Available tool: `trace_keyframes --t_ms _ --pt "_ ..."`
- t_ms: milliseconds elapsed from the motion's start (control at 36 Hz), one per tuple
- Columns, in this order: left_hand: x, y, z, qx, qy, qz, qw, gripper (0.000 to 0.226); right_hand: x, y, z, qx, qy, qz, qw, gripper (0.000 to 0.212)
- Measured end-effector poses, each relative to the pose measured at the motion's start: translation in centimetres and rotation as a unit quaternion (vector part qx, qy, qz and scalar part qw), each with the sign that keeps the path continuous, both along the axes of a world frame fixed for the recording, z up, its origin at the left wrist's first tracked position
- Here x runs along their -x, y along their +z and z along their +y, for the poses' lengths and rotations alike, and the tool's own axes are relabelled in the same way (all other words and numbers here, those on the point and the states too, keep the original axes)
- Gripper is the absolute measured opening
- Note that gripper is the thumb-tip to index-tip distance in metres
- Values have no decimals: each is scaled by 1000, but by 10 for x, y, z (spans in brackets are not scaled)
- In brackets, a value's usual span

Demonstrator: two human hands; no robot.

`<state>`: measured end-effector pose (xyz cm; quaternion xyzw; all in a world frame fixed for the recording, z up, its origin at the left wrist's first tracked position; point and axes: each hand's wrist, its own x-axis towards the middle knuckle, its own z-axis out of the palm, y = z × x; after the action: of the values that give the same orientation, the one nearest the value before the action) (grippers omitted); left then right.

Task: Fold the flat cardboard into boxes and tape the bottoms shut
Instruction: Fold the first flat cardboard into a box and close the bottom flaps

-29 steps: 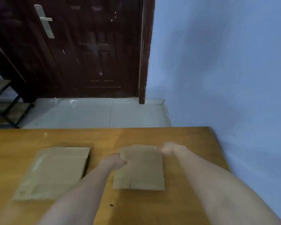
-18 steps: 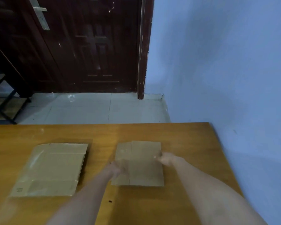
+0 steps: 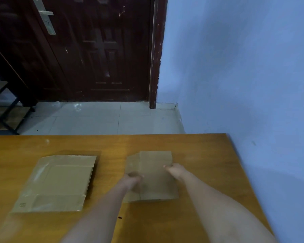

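Both hands on the smaller flat cardboard (image 3: 156,174), right of centre on the wooden table (image 3: 200,155).

The left hand (image 3: 132,179) is blurred, fingers curled at the sheet's left edge; the right hand (image 3: 175,170) pinches its right edge. A larger flat cardboard (image 3: 60,183) lies apart to the left, its small corner print unreadable. Beyond: a tiled floor (image 3: 95,118), a dark door (image 3: 95,50), a blue wall (image 3: 235,67).

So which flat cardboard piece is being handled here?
On the wooden table lie two flattened cardboards. It is the smaller cardboard on the right, nearer the blue wall; both hands are on it, unlike the larger, untouched cardboard.
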<state>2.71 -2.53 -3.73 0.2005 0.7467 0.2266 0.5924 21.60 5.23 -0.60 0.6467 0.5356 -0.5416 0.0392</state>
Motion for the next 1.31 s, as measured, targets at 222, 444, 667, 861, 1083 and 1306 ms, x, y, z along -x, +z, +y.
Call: trace_keyframes --t_ms 222,444,667,861,1083,1306 --pt "1 16 1 -58 27 -7 998 80 13 15 1 -37 -48 35 998 53" --pt "10 23 -5 -59 6 -38 997 90 13 14 -5 4 -121 81 989 59" --pt "10 40 -9 -100 -24 -23 994 92 7 33 -4 7 -225 166 960 22" --pt "9 45 -10 -163 -33 10 986 97 3 34 -1 4 -300 246 922 21" --pt "5 39 -22 -174 -108 125 971 99 -2 29 -19 39 -319 239 916 39" --pt "11 31 -29 -137 -145 97 975 108 -3 21 -33 21 -238 194 952 41"
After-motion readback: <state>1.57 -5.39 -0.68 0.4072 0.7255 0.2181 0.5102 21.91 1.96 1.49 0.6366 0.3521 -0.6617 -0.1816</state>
